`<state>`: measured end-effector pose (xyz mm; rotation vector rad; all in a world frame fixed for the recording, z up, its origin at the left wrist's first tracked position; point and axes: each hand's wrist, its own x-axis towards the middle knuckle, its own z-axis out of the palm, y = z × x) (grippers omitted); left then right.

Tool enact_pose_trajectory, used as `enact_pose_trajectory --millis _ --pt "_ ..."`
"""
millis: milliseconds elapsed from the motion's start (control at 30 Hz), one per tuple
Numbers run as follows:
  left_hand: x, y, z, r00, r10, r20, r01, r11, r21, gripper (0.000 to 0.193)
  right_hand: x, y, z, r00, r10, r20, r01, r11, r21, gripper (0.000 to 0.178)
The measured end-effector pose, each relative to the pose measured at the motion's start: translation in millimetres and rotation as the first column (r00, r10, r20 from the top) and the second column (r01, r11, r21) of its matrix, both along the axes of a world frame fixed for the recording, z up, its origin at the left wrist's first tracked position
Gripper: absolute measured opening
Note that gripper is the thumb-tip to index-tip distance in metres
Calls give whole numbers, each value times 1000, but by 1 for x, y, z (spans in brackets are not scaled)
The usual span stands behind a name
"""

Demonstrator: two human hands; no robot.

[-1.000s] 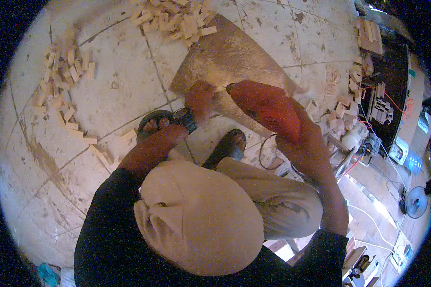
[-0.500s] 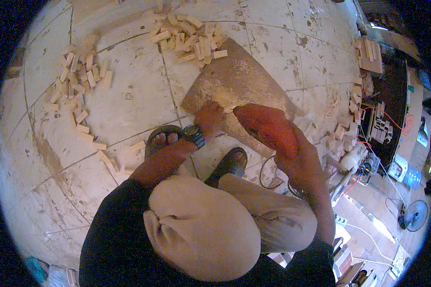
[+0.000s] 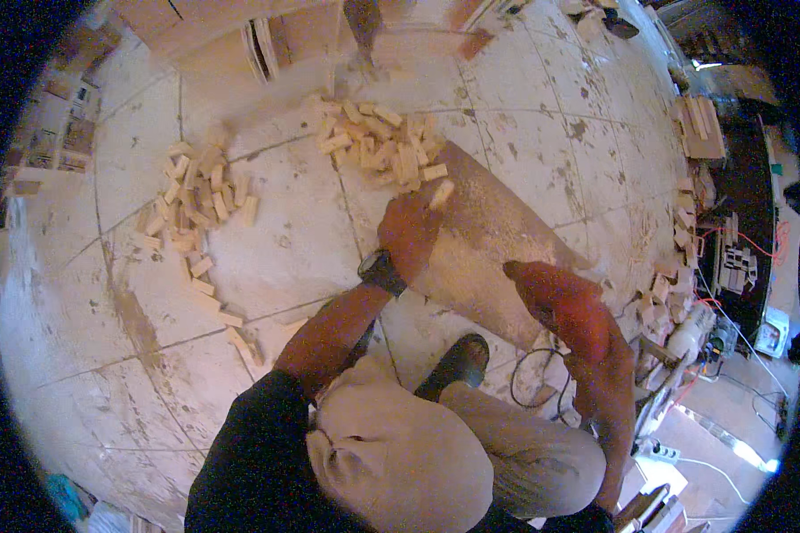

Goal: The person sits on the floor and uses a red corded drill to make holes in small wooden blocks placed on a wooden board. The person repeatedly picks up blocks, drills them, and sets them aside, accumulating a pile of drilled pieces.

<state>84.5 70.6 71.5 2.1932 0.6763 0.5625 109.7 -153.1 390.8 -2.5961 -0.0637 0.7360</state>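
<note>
My left hand (image 3: 409, 233), with a dark watch on its wrist, is closed on a small pale wooden block (image 3: 442, 194) at the near edge of a block heap. Just beyond it lies that heap of wooden blocks (image 3: 378, 147), at the far corner of a brown board (image 3: 498, 222) on the floor. To the right, my right hand (image 3: 556, 298) is closed over the board's near right part. A red shape (image 3: 587, 330) shows at this hand, perhaps a tool's body; its kind cannot be made out. A dark cord (image 3: 514, 382) loops on the floor below.
A second heap of wooden blocks (image 3: 196, 191) lies on the tiles at the left, trailing toward me. Wood offcuts (image 3: 662, 298) are piled along the right. A power strip (image 3: 658, 450) sits at the lower right. Wooden furniture (image 3: 240, 44) stands at the far side.
My left hand has moved forward off the board's near part to the block heap and now holds a block. My right hand has shifted right. The view has tilted up, showing more of the far side.
</note>
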Motion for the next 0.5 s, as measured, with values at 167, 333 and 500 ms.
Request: enact_pose_trajectory --millis 167,333,500 --pt "15 36 13 971 205 119 -216 973 79 43 4 4 0 999 20 -25 -22 998 -64 78" --pt "-93 26 -8 979 202 -6 -202 979 -37 49 9 -4 -11 996 -15 -87 9 998 -66 79" --pt "-164 103 -29 941 293 -167 -217 904 368 55 10 -6 -23 996 86 3 -85 993 -87 73"
